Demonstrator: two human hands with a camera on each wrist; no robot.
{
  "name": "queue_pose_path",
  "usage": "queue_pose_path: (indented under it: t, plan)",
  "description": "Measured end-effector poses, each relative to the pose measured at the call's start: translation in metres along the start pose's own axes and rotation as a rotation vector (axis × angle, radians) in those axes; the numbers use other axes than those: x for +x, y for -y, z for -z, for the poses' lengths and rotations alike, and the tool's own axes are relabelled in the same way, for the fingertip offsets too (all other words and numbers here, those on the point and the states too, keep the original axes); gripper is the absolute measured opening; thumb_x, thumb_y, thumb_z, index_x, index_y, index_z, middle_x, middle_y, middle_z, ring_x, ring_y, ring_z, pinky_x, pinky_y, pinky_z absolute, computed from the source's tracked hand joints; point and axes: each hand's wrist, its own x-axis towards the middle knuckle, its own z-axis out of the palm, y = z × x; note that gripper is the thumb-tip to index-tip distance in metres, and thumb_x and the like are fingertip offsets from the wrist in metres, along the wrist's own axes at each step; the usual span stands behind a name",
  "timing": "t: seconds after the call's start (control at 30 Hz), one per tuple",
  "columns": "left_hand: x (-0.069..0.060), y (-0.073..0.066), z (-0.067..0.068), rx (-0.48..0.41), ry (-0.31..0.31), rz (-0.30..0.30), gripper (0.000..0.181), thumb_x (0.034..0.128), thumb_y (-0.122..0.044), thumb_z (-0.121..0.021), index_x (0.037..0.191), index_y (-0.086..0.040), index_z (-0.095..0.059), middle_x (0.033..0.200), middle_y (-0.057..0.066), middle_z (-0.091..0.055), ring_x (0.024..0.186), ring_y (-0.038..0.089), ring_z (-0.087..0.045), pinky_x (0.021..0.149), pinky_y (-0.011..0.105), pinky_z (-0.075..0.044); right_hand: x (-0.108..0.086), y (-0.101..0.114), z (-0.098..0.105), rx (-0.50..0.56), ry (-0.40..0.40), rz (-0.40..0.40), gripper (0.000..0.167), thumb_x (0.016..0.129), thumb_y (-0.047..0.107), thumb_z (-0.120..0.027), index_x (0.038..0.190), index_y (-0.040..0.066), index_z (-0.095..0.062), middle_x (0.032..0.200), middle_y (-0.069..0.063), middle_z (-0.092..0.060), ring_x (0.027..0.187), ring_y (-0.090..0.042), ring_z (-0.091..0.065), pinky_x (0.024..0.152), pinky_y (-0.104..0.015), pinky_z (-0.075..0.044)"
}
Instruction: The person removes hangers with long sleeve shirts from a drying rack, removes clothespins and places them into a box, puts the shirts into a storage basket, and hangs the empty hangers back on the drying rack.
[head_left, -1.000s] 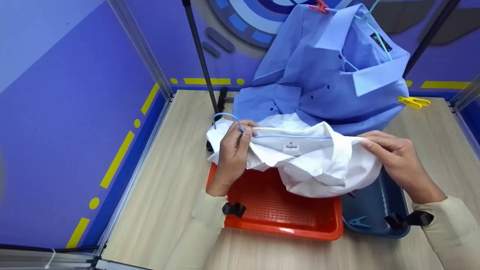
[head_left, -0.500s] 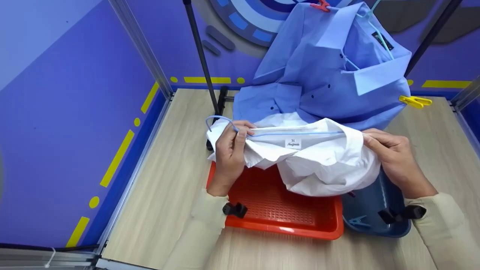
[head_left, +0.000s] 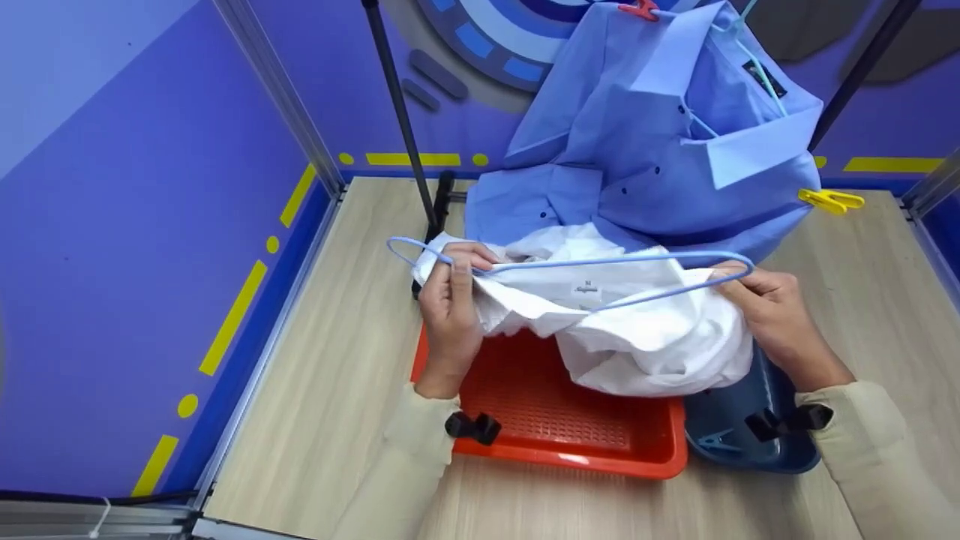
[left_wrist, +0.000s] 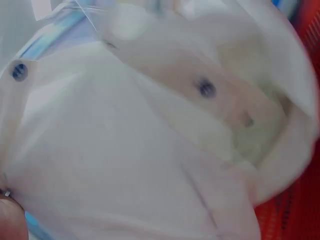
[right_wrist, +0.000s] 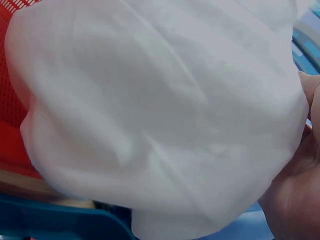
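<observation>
A white shirt (head_left: 645, 345) with a label inside its collar hangs bunched between both hands. The left hand (head_left: 452, 315) grips its collar side together with the neck of a light blue hanger (head_left: 622, 260). The hanger's hook sticks out left of that hand, and its rounded right end lies outside, above the collar opening. The right hand (head_left: 784, 322) pinches the shirt's right side just by the hanger's end. White cloth (left_wrist: 120, 140) fills most of the left wrist view, with dark buttons showing. In the right wrist view the cloth (right_wrist: 165, 115) hangs beside the thumb and palm.
Below the shirt stands a red basket (head_left: 570, 457); right of it is a dark blue basin (head_left: 787, 457) holding a blue clip (head_left: 716, 440). Behind, a blue shirt (head_left: 645, 150) hangs with a red clip (head_left: 640, 9) and a yellow clip (head_left: 830, 200). A black pole (head_left: 401, 112) rises at left.
The hanger's right end has come out of the collar and now shows above the shirt. Both hands have shifted slightly left, the right one also a little down.
</observation>
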Motion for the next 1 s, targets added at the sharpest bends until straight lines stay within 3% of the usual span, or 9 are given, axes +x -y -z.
queue_pose_path:
  t: [0.07,0.13,0.33,0.43,0.53,0.67,0.8,0.9,1.0]
  plan:
    - [0.002,0.000,0.000,-0.028,-0.028,0.003,0.031,0.1034,-0.012,-0.039,0.084,0.001,-0.059,0.091,0.016,-0.062,0.093,0.026,-0.059,0.090,0.034,-0.046,-0.002,0.002,-0.001,-0.047,-0.003,-0.033,0.017,0.089,-0.010,-0.058,0.092,-0.004,-0.074,0.088,0.006,-0.073,0.081,-0.004,-0.063,0.070,-0.014,-0.051]
    - [0.002,0.002,0.001,-0.034,-0.030,0.006,0.032,0.1035,-0.012,-0.039,0.083,0.002,-0.059,0.089,0.017,-0.062,0.092,0.025,-0.060,0.090,0.033,-0.046,-0.003,0.005,-0.001,-0.134,0.021,-0.012,0.018,0.089,-0.009,-0.059,0.094,-0.003,-0.074,0.089,0.006,-0.072,0.081,-0.004,-0.063,0.070,-0.013,-0.051]
    - [0.001,0.004,0.005,-0.046,-0.019,0.047,0.028,0.1017,-0.005,-0.040,0.084,0.003,-0.061,0.087,0.018,-0.064,0.091,0.023,-0.061,0.089,0.031,-0.047,-0.009,0.011,-0.007,-0.332,0.173,0.174,0.023,0.084,-0.015,-0.061,0.094,0.001,-0.075,0.094,-0.006,-0.072,0.085,-0.005,-0.064,0.072,-0.010,-0.050]
    - [0.001,0.002,0.006,-0.045,0.006,0.064,0.027,0.1008,-0.003,-0.041,0.085,0.002,-0.062,0.088,0.017,-0.065,0.092,0.024,-0.062,0.090,0.031,-0.047,-0.013,0.009,-0.014,-0.418,0.229,0.261,0.027,0.079,-0.015,-0.066,0.093,0.006,-0.076,0.093,-0.002,-0.073,0.090,0.000,-0.064,0.078,-0.008,-0.048]
    - [0.000,-0.003,0.006,-0.038,0.046,0.081,0.024,0.0995,-0.002,-0.043,0.086,0.001,-0.063,0.089,0.015,-0.066,0.093,0.024,-0.063,0.090,0.031,-0.049,-0.017,0.006,-0.021,-0.437,0.304,0.314,0.031,0.075,-0.016,-0.069,0.093,0.009,-0.077,0.095,0.003,-0.073,0.096,0.002,-0.063,0.085,-0.007,-0.045]
    - [-0.001,-0.009,0.004,-0.031,0.099,0.079,0.022,0.0987,-0.003,-0.046,0.088,-0.001,-0.065,0.091,0.011,-0.067,0.093,0.025,-0.064,0.088,0.031,-0.051,-0.024,0.005,-0.030,-0.387,0.473,0.311,0.031,0.077,-0.013,-0.070,0.094,0.013,-0.076,0.094,0.003,-0.072,0.090,0.000,-0.063,0.081,-0.009,-0.046]
    - [-0.002,-0.011,0.002,-0.048,0.125,0.065,0.021,0.0991,-0.005,-0.047,0.088,0.000,-0.064,0.092,0.011,-0.067,0.093,0.026,-0.064,0.089,0.032,-0.052,-0.030,0.008,-0.039,-0.386,0.613,0.227,0.023,0.086,0.001,-0.068,0.095,0.021,-0.073,0.089,0.005,-0.069,0.079,-0.005,-0.059,0.069,-0.017,-0.047]
    - [-0.005,-0.008,0.003,-0.047,0.117,0.078,0.020,0.0987,-0.004,-0.048,0.088,0.000,-0.064,0.092,0.012,-0.067,0.093,0.025,-0.064,0.088,0.030,-0.051,-0.033,0.015,-0.043,-0.429,0.665,0.139,0.016,0.091,0.012,-0.067,0.096,0.027,-0.070,0.088,0.009,-0.066,0.077,-0.007,-0.057,0.064,-0.021,-0.047]
    - [-0.008,-0.004,0.004,-0.023,0.106,0.103,0.019,0.0983,-0.003,-0.049,0.089,0.000,-0.065,0.092,0.012,-0.067,0.092,0.024,-0.064,0.086,0.028,-0.052,-0.035,0.022,-0.040,-0.455,0.651,0.111,0.016,0.087,0.015,-0.071,0.099,0.026,-0.070,0.090,0.008,-0.066,0.078,-0.007,-0.057,0.064,-0.021,-0.047]
